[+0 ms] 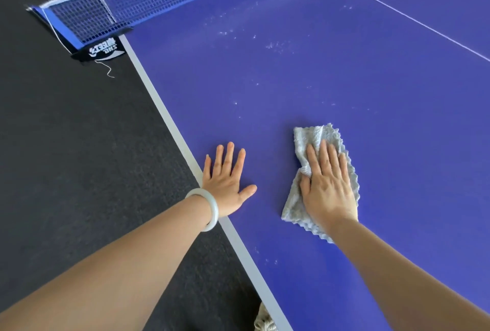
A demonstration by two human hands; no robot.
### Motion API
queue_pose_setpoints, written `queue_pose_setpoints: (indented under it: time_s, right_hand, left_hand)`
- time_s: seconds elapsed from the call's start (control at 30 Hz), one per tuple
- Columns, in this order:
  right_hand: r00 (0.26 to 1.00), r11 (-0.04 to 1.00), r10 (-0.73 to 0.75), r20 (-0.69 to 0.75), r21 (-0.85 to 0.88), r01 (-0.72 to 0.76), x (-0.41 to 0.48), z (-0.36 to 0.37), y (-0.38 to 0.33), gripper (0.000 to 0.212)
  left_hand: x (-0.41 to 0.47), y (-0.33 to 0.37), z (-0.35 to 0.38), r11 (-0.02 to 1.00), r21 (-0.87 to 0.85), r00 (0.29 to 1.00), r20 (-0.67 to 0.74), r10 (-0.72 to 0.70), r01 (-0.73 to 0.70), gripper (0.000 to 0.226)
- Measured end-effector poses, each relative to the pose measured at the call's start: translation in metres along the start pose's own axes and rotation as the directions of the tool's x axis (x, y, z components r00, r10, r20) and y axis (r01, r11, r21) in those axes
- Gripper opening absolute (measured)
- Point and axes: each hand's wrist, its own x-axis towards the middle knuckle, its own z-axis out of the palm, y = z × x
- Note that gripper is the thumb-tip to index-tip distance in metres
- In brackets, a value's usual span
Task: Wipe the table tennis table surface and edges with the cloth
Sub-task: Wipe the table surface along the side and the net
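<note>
Grey fluffy cloth lies under the straight fingers of your right hand. They are not curled round it. They lie flat and press it down on the blue table. The cloth is crumpled, with a fold bunched up beside your thumb. Its wavy edge sticks out in front of your fingertips and back by your wrist.

Your left hand holds nothing. Its fingers are spread out straight, palm down on the table, near the cloth but not touching it. A pale round bracelet sits on that wrist.

Both hands are near the table's left side, where a white stripe runs along the edge. Little white dusty specks dot the blue farther out, between the cloth and the net. A thin white line crosses the table on the right. The net's black clamp sits at the table edge, and a thin string hangs below it. Dark floor lies off to the left.
</note>
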Motion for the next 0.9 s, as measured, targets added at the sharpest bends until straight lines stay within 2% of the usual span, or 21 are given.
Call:
queue_pose_setpoints:
  time_s: [0.1, 0.17, 0.27, 0.4, 0.47, 0.57, 0.67, 0.7, 0.8, 0.9]
  right_hand:
    - [0.987, 0.987, -0.150, 0.061, -0.046, 0.153, -0.082, 0.001, 0.015, 0.060]
    - [0.990, 0.990, -0.134, 0.033, -0.042, 0.135, -0.128, 0.001, 0.034, 0.059]
    - [0.999, 0.998, -0.030, 0.028, -0.061, 0.031, -0.138, 0.000, 0.032, 0.062]
    - [0.967, 0.966, 0.252, -0.033, -0.053, -0.253, -0.072, 0.015, -0.030, 0.069]
    - [0.952, 0.953, 0.303, -0.053, -0.007, -0.304, -0.029, 0.022, -0.066, 0.067]
    - [0.976, 0.977, 0.214, -0.027, 0.002, -0.214, -0.003, 0.028, -0.090, 0.065]
    - [1.000, 0.998, 0.008, 0.029, -0.056, -0.006, -0.050, 0.024, -0.066, 0.061]
    - [0.999, 0.996, -0.017, 0.038, -0.084, 0.020, -0.076, 0.023, -0.052, 0.060]
    - [0.997, 0.991, 0.073, 0.002, -0.112, -0.073, -0.149, 0.019, -0.009, 0.058]
    - [0.966, 0.960, 0.254, -0.042, -0.107, -0.257, -0.172, 0.019, -0.013, 0.059]
  left_hand:
    - [0.003, -0.002, 0.001, 1.000, -0.004, 1.000, 0.009, 0.004, -0.004, 0.084]
    - [0.005, -0.002, 0.003, 1.000, -0.009, 1.000, 0.009, 0.001, -0.001, 0.085]
    - [0.007, -0.002, 0.006, 1.000, -0.001, 1.000, -0.010, -0.004, 0.004, 0.085]
    - [0.007, -0.003, 0.006, 1.000, -0.011, 1.000, -0.008, 0.010, -0.010, 0.082]
    - [0.008, -0.005, 0.005, 1.000, -0.014, 1.000, 0.000, 0.018, -0.018, 0.079]
    - [0.007, -0.006, 0.002, 0.999, -0.014, 0.999, 0.018, 0.030, -0.030, 0.076]
    - [0.007, -0.008, 0.001, 0.999, -0.010, 0.999, 0.018, 0.043, -0.043, 0.076]
    - [0.006, -0.008, 0.001, 0.999, 0.001, 0.999, 0.009, 0.049, -0.049, 0.076]
    - [0.003, -0.010, 0.002, 0.997, 0.023, 0.997, -0.010, 0.077, -0.077, 0.073]
    - [0.002, -0.011, 0.000, 0.994, 0.024, 0.995, -0.004, 0.104, -0.104, 0.072]
